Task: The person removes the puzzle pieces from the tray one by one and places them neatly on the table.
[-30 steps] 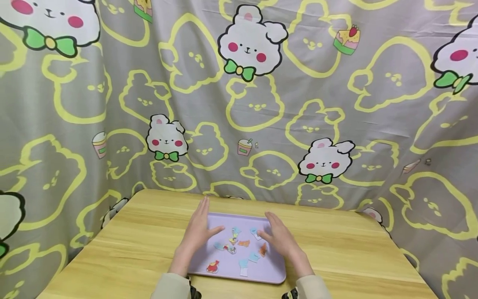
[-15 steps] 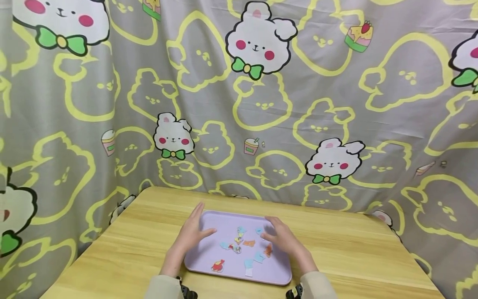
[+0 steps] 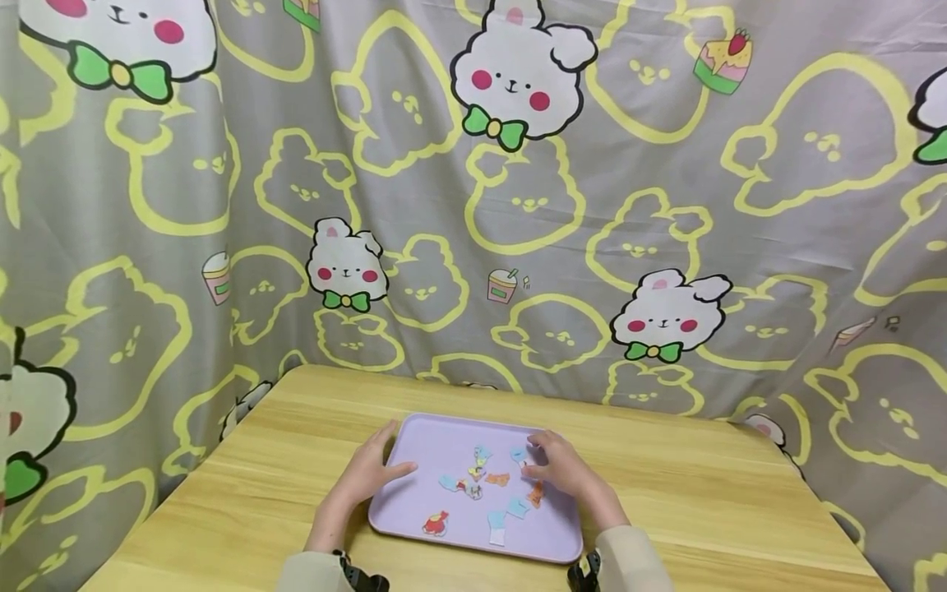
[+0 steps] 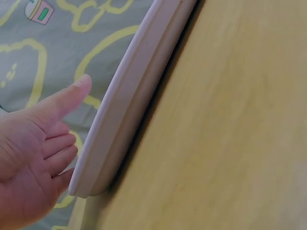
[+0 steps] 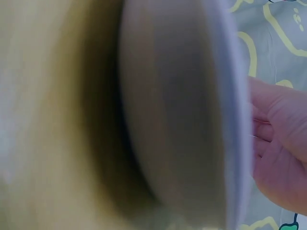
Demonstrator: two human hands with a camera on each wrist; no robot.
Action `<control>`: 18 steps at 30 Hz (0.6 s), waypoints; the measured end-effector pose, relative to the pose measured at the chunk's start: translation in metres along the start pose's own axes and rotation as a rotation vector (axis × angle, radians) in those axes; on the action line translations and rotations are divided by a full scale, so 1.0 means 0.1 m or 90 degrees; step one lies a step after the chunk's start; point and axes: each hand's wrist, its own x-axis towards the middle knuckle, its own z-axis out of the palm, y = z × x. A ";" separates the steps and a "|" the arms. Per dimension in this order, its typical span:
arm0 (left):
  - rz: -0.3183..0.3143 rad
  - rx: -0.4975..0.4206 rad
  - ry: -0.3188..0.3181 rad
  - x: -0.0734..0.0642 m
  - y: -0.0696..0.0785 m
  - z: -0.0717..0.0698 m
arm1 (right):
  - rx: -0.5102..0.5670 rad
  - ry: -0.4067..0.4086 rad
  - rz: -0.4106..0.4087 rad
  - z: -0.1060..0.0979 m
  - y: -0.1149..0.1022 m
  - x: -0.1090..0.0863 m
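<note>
A lilac tray (image 3: 414, 514) lies on the table with several small cut-out pieces on it. Beside its left edge is my left hand (image 3: 368, 470), thumb (image 4: 64, 100) extended and nothing held. My right hand (image 3: 565, 469) is over the right edge, fingers bent loosely, near a blue piece (image 3: 517, 453) and an orange piece (image 3: 535, 493); I see nothing held in it. More pieces lie spread out: a red one (image 3: 435, 524), a blue and white one (image 3: 497, 526), another orange one (image 3: 497, 479). Both wrist views show mainly the tray's outer wall (image 4: 129, 96); the right one is blurred.
The wooden table (image 3: 695, 501) extends around the tray on all sides. A grey curtain (image 3: 429, 197) with rabbit faces and yellow outlines hangs behind the table and along both sides.
My left hand has moved left and lower, from over the tray's left side to its edge. The right hand's fingers have bent more. The head view has shifted slightly; the pieces keep their layout.
</note>
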 end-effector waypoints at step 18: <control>-0.015 0.001 0.009 -0.01 -0.26 0.04 | -0.101 -0.055 -0.060 -0.01 0.01 0.11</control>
